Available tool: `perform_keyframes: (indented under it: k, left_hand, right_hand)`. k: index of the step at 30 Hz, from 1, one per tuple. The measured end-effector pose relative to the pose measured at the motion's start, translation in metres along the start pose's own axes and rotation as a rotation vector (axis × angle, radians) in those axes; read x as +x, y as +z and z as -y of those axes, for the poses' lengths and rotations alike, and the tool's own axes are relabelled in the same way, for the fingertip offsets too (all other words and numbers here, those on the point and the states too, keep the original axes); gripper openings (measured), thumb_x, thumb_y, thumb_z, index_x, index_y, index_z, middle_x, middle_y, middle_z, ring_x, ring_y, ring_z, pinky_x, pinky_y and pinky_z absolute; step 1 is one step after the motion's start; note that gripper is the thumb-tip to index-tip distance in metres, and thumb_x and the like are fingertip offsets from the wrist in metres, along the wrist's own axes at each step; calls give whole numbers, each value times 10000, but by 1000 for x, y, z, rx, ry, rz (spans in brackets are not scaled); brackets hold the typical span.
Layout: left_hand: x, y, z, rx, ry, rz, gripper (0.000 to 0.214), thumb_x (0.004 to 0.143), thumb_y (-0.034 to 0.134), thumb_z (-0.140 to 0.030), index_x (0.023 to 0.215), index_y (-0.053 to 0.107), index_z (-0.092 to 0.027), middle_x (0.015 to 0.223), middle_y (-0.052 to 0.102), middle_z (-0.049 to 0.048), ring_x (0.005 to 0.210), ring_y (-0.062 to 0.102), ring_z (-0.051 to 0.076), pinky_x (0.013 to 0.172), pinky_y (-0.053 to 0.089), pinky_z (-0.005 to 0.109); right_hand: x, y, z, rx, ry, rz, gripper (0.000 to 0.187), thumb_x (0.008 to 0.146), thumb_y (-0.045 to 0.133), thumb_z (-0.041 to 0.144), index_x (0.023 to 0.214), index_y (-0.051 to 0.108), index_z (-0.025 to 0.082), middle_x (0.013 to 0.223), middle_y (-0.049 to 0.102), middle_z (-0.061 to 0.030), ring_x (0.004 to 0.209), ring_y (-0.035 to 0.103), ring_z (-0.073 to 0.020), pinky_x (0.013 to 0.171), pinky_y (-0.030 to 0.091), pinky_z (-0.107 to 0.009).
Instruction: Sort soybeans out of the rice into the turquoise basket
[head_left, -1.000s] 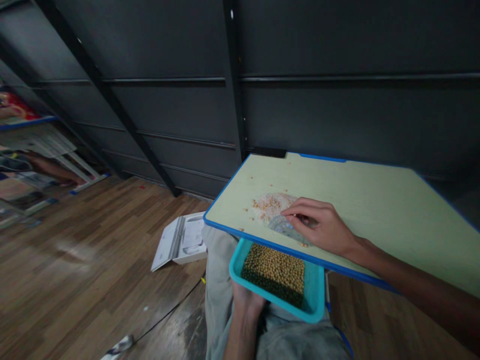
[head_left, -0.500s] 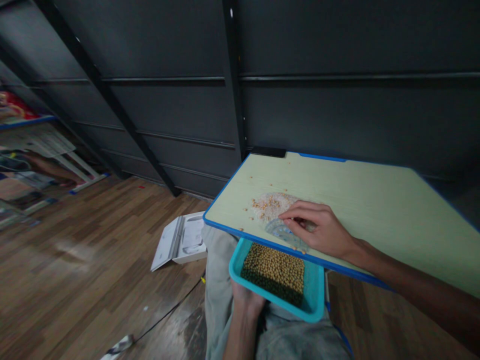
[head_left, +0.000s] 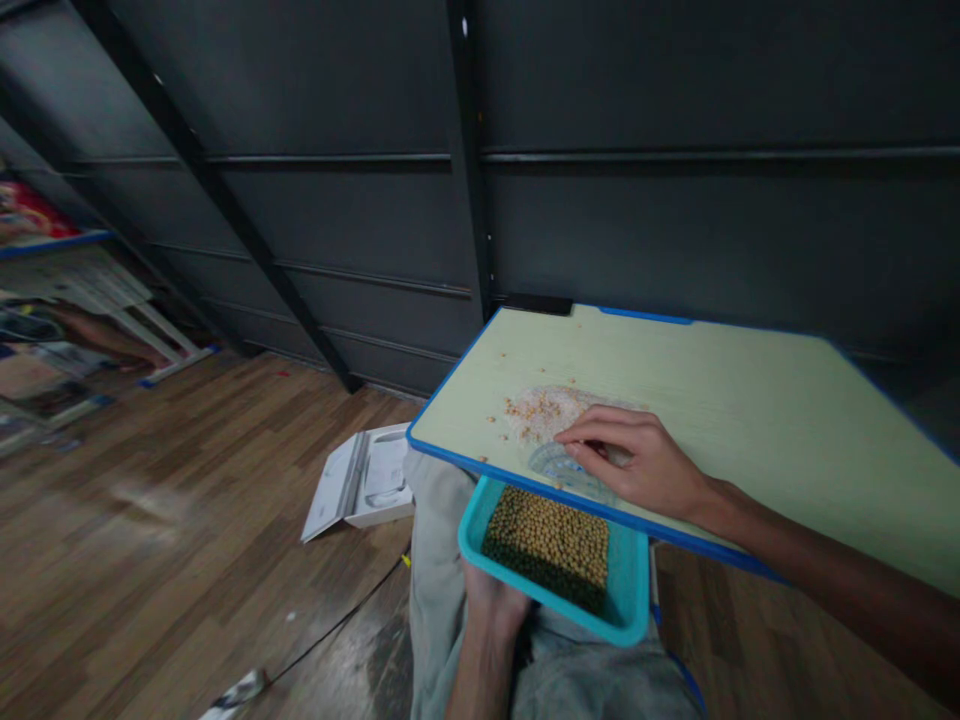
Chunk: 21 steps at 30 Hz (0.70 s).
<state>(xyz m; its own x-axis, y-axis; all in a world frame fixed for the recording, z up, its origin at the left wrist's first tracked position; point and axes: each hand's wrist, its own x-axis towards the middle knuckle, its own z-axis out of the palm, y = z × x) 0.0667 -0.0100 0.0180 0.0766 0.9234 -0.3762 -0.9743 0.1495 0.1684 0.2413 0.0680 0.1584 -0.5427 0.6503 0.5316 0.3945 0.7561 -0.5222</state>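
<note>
My left hand supports a turquoise plastic tray from below, its fingers mostly hidden under it. Yellow soybeans lie in the tray, with darker green beans along their near side. Over the tabletop, my right hand is closed in a pinch; what lies between its fingertips is too small to make out. Just left of those fingertips spreads a pile of white rice-like grains mixed with soybeans. Beneath the hand is a round, clear-looking patch with blue marks.
The pale table has a blue rim, and the tray sits just below its near edge. A dark flat object lies at its back corner. An open white box and a cable are on the wooden floor. A dark panelled wall stands behind.
My right hand has shifted very slightly left. Beans near the table's front edge below it no longer show there; one now sits further left along that edge. The tray has stayed still.
</note>
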Motion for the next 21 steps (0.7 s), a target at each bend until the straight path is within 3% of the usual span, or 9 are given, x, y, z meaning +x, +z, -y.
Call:
perform_keyframes:
  k: [10, 21]
  left_hand:
    - [2, 2, 0, 27, -44, -44, 297, 873, 541, -292, 1030, 755, -158, 1078, 758, 125, 1079, 671, 305, 988, 499, 484]
    - [3, 1, -6, -27, 18, -74, 307, 853, 563, -295, 1014, 756, -119, 1097, 751, 155, 1136, 648, 326, 1008, 490, 481]
  right_hand:
    - [-2, 0, 2, 39, -14, 56, 178, 933, 596, 172, 1030, 742, 203, 943, 730, -38, 853, 672, -150, 767, 527, -311]
    - [-3, -3, -3, -8, -34, -34, 222, 927, 615, 167, 1102, 732, 238, 996, 726, -40, 906, 672, -169, 799, 547, -339]
